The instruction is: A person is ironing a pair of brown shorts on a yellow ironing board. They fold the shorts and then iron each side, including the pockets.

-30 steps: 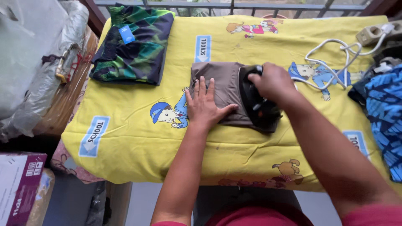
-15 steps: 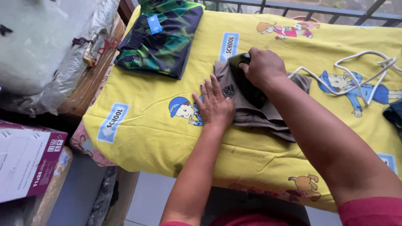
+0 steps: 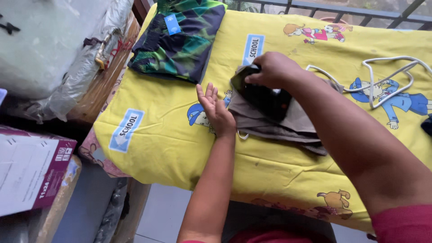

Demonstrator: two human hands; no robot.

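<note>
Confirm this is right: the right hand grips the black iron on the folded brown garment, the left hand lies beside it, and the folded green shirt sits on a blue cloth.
One detail is wrong: the cloth is yellow, not blue, as the head view shows. The right hand does grip the black iron on the brown garment, the left hand lies beside it, and the green shirt sits on that cloth.

Yellow cartoon-print table cover carries green folded garment; brown garment; white cord.
</note>
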